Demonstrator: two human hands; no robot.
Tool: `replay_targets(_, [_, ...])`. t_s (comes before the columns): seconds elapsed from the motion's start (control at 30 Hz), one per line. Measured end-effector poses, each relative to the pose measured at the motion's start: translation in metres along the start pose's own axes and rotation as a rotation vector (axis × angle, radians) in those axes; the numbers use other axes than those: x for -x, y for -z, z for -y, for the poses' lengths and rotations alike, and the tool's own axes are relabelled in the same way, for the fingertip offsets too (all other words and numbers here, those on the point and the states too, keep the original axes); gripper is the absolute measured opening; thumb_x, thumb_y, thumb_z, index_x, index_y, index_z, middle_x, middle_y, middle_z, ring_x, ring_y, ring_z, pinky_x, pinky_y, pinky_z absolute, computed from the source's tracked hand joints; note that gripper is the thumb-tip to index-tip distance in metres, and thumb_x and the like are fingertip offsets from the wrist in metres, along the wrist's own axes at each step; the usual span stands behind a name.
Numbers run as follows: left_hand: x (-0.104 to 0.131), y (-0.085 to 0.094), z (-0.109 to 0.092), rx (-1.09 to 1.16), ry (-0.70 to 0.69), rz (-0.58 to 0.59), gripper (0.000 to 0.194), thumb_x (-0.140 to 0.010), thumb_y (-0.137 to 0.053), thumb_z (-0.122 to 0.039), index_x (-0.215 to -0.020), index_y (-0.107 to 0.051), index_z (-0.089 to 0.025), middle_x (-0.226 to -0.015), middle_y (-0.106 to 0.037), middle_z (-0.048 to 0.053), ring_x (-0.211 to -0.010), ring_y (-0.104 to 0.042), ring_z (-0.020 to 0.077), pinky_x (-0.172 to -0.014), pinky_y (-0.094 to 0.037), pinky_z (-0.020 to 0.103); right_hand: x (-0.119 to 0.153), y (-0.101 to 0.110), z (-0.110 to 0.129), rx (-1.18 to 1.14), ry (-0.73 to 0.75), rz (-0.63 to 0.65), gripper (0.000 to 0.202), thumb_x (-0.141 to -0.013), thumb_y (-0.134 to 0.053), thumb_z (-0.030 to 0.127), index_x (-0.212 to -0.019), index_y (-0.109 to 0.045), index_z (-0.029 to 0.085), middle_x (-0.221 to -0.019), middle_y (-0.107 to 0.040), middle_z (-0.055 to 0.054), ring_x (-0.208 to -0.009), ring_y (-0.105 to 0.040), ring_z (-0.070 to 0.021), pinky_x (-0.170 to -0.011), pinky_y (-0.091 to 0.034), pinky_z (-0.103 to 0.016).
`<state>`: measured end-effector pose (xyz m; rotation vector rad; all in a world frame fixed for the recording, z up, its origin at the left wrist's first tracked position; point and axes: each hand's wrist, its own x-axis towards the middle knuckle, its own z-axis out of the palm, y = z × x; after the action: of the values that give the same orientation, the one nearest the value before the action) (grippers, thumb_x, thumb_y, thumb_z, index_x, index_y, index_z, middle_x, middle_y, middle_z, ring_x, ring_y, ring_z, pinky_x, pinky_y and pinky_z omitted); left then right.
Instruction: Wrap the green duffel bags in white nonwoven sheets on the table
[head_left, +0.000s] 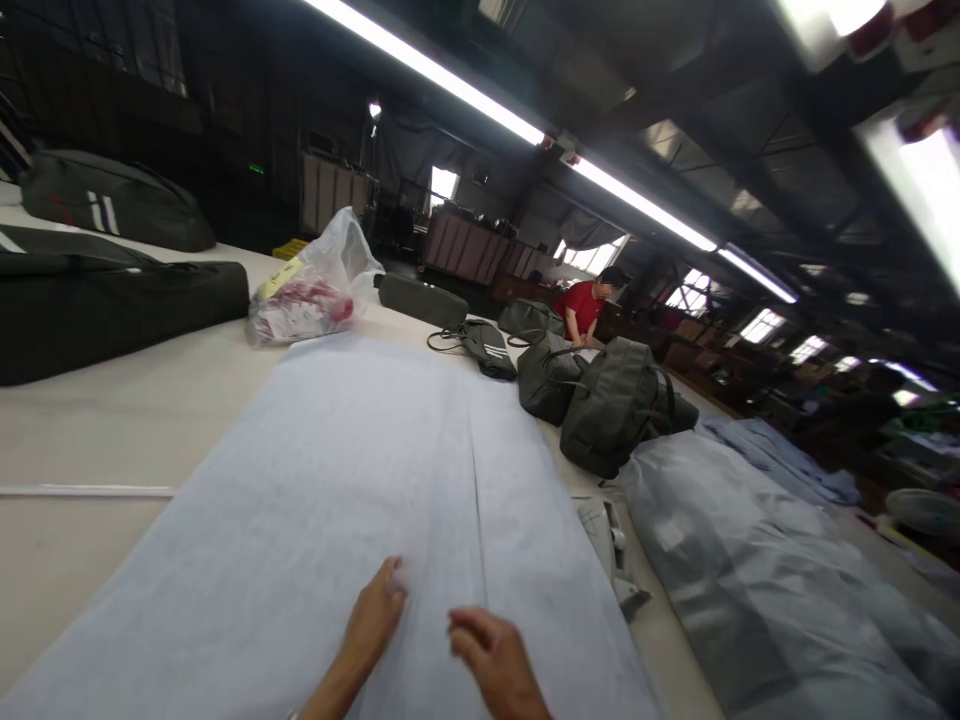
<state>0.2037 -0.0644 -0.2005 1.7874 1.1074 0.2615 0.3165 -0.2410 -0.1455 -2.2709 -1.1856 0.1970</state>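
Observation:
A large stack of thin, whitish sheets or bags (330, 480) lies flat on the pale table, with a long fold or edge running up it right of the middle. My left hand (377, 608) is over the lower middle of it, thumb and fingers pinched on a bit of the thin translucent material. To its right, my right hand (495, 655) hovers just above the sheets with its fingers curled, slightly blurred; whether anything is between its fingertips is too small to tell.
Dark bags (112, 300) lie at the left, near a clear plastic bag with red contents (307, 305). More dark bags (615, 410), a tape dispenser (611, 550) and plastic-wrapped goods (765, 560) are on the right. A person in red (581, 305) stands beyond.

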Motion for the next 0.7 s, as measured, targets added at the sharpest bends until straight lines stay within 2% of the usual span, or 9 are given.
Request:
replay_targets(0.07, [-0.006,0.000,0.019,0.007,0.001,-0.021,0.042,-0.072,-0.048,-0.026,-0.111,-0.062,-0.017,-0.116,-0.071,0.007,-0.115,-0.062,0.0239,-0.102,-0.046,0.029,-0.042,0.010,-0.039,-0.157,-0.080,-0.098,0.053,-0.092,-0.038,0.060,-0.089,-0.077,0.025,-0.087,-0.076,-0.010,-0.086,-0.071,-0.0269,-0.082,-0.057,-0.035])
replay_targets(0.1, [-0.007,-0.001,0.027,0.018,-0.006,-0.020,0.040,-0.071,-0.049,-0.031,-0.106,-0.064,-0.018,-0.115,-0.072,0.007,-0.115,-0.062,0.0256,-0.102,-0.046,0.030,-0.061,0.010,-0.060,-0.159,-0.081,-0.167,0.056,-0.091,-0.038,0.063,-0.089,-0.077,0.023,-0.093,-0.075,-0.011,-0.091,-0.071,-0.0278,-0.087,-0.056,-0.039])
replay_targets(0.13, [-0.008,-0.002,0.033,0.038,-0.020,-0.013,0.040,-0.070,-0.050,-0.035,-0.103,-0.065,-0.019,-0.112,-0.073,0.007,-0.113,-0.063,0.0269,-0.101,-0.047,0.031,-0.077,0.007,-0.081,-0.109,-0.060,-0.221,0.060,-0.089,-0.037,0.067,-0.089,-0.076,0.021,-0.100,-0.075,-0.013,-0.098,-0.069,-0.0297,-0.095,-0.052,-0.044])
replay_targets(0.2, [-0.008,-0.004,0.042,0.081,-0.029,-0.023,0.045,-0.068,-0.051,-0.041,-0.103,-0.066,-0.018,-0.110,-0.074,0.007,-0.111,-0.064,0.0285,-0.099,-0.049,0.032,-0.099,-0.008,-0.117,0.070,-0.017,-0.276,0.066,-0.087,-0.038,0.070,-0.103,-0.074,0.016,-0.121,-0.067,-0.016,-0.119,-0.058,-0.0344,-0.108,-0.038,-0.055])
replay_targets(0.3, [-0.008,-0.005,0.049,0.088,-0.003,-0.081,0.049,-0.066,-0.053,-0.042,-0.106,-0.067,-0.017,-0.112,-0.073,0.007,-0.113,-0.064,0.0280,-0.098,-0.051,0.031,-0.108,-0.038,-0.151,0.335,0.000,-0.228,0.072,-0.090,-0.038,0.063,-0.135,-0.055,0.009,-0.146,-0.045,-0.017,-0.139,-0.036,-0.0352,-0.115,-0.020,-0.061])
replay_targets(0.37, [-0.007,-0.006,0.049,0.082,-0.004,-0.100,0.048,-0.069,-0.053,-0.043,-0.107,-0.067,-0.018,-0.112,-0.073,0.007,-0.113,-0.064,0.0265,-0.097,-0.051,0.029,-0.106,-0.052,-0.160,0.444,-0.003,-0.172,0.068,-0.094,-0.036,0.055,-0.142,-0.046,0.008,-0.151,-0.038,-0.015,-0.143,-0.030,-0.0320,-0.117,-0.015,-0.058])
replay_targets(0.47, [-0.005,-0.007,0.048,0.121,-0.003,-0.076,0.046,-0.072,-0.052,-0.044,-0.107,-0.067,-0.019,-0.109,-0.074,0.005,-0.110,-0.066,0.0254,-0.095,-0.052,0.028,-0.101,-0.058,-0.163,0.528,-0.009,-0.116,0.060,-0.097,-0.034,0.046,-0.144,-0.044,0.010,-0.152,-0.036,-0.013,-0.144,-0.027,-0.0285,-0.119,-0.015,-0.053])
replay_targets(0.6, [-0.006,-0.008,0.048,0.223,0.050,-0.036,0.048,-0.073,-0.049,-0.046,-0.109,-0.065,-0.019,-0.110,-0.073,0.005,-0.105,-0.067,0.0264,-0.088,-0.056,0.031,-0.101,-0.049,-0.157,0.509,-0.033,-0.069,0.051,-0.097,-0.029,0.028,-0.141,-0.049,0.013,-0.150,-0.040,-0.009,-0.142,-0.032,-0.0251,-0.118,-0.021,-0.051])
replay_targets(0.7, [-0.008,-0.010,0.050,0.301,0.104,0.048,0.053,-0.071,-0.048,-0.049,-0.112,-0.062,-0.018,-0.115,-0.071,0.007,-0.094,-0.070,0.0258,-0.074,-0.060,0.030,-0.112,-0.033,-0.145,0.376,-0.107,-0.029,0.051,-0.095,-0.028,0.026,-0.134,-0.057,0.012,-0.145,-0.048,-0.010,-0.138,-0.040,-0.0260,-0.116,-0.025,-0.052])
